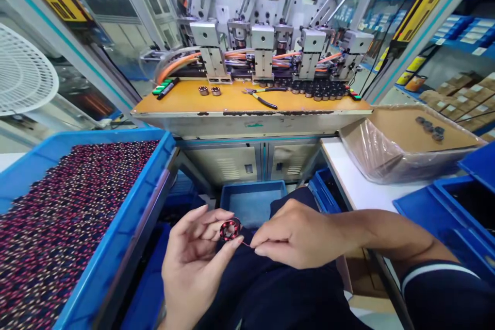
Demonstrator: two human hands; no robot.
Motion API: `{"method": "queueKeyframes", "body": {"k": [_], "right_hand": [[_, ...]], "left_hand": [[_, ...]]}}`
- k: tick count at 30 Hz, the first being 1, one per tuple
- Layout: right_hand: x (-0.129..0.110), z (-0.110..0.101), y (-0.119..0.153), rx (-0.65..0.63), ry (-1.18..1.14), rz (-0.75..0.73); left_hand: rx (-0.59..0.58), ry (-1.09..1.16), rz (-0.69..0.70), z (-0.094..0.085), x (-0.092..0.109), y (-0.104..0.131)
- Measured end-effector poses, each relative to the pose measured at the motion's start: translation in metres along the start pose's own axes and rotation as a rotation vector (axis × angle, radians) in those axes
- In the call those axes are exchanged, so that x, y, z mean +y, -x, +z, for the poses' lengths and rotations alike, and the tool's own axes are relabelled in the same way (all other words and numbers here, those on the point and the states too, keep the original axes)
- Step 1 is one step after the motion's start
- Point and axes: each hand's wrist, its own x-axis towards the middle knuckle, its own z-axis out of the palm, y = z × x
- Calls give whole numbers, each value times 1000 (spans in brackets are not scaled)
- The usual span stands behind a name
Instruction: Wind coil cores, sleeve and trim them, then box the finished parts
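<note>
A small round coil part, dark with red windings and an open centre, is held in my left hand between the thumb and the fingers. From its lower right side a thin red wire runs to my right hand, which pinches the wire's end between thumb and forefinger. Both hands are above my lap, a short way apart.
A blue crate full of similar red-wound parts stands at left. Ahead, an orange bench carries pliers, dark round parts and a machine. A plastic-lined box sits at right; a blue bin lies below.
</note>
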Motion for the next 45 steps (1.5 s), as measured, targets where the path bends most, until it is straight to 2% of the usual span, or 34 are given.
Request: {"method": "queueKeyframes", "body": {"k": [4, 6, 9, 11, 15, 18, 21, 27, 31, 33, 38, 42, 45], "right_hand": [[2, 8, 9, -73, -212, -60], [8, 8, 9, -75, -278, -44], [17, 5, 1, 98, -333, 136], [21, 6, -6, 195, -456, 290], [21, 24, -15, 218, -844, 460], [18, 38, -11, 289, -965, 508], [16, 40, -6, 290, -983, 531], [15, 30, -10, 284, -927, 469], [14, 38, -5, 327, -947, 518], [14, 41, -1, 299, -953, 527], [17, 30, 0, 269, -902, 472], [21, 21, -3, 275, -795, 445], [22, 20, -4, 210, -732, 467]], "left_hand": [[24, 5, 6, -1, -3, 1], [22, -25, 40, -2, -5, 3], [26, -95, 105, -3, -9, 9], [5, -125, 141, -3, -11, 13], [-38, -138, 191, -3, -13, 16], [-20, -127, 167, -4, -11, 15], [-35, -106, 130, -6, -11, 15], [-136, -108, 154, -5, -13, 19], [-138, -22, 13, -5, -11, 16], [-151, 21, -61, -7, -10, 13], [-217, 103, -229, -13, -18, 10], [-267, 97, -221, -14, -23, 11], [-276, 9, -215, -12, -24, 13]]}}
